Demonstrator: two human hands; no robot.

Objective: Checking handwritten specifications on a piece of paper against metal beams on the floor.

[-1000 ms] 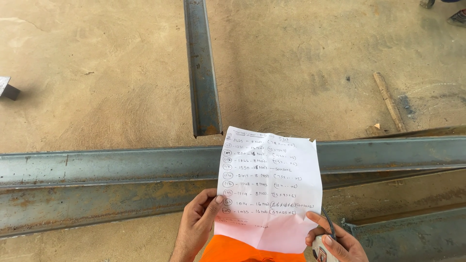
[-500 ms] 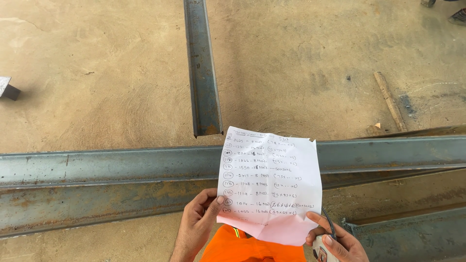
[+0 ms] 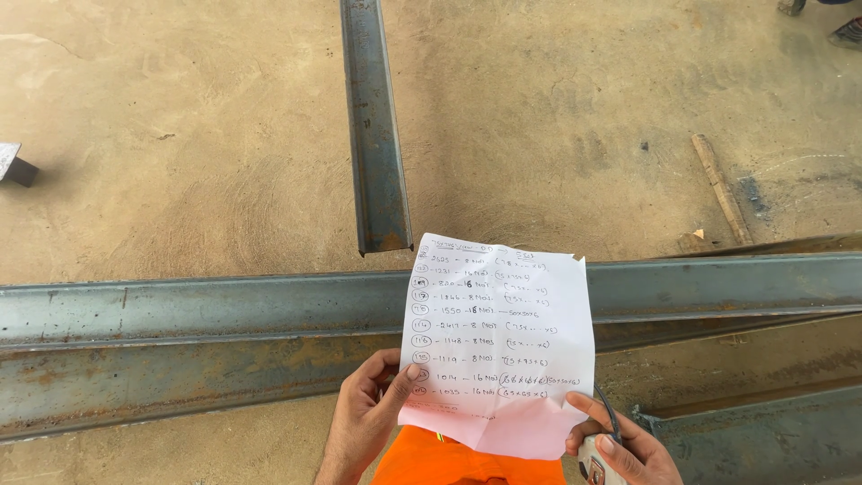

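Observation:
I hold up a creased white sheet of paper [image 3: 498, 337] with handwritten rows of figures, low in the middle of the view. My left hand [image 3: 364, 418] pinches its lower left edge with thumb on top. My right hand [image 3: 624, 445] steadies the lower right corner and also grips a small white and black device with a thin cord. Behind the paper lies a long grey steel beam [image 3: 197, 310] running across the view.
A second steel channel [image 3: 373, 126] runs away from me across the sandy concrete floor. Another rusty beam [image 3: 754, 440] lies at lower right. A wooden stick [image 3: 720, 189] lies at right, a small dark block [image 3: 13, 163] at far left. Another person's foot [image 3: 844, 31] shows top right.
The bottom edge of the paper has curled slightly upward. Both hands stay in the same place.

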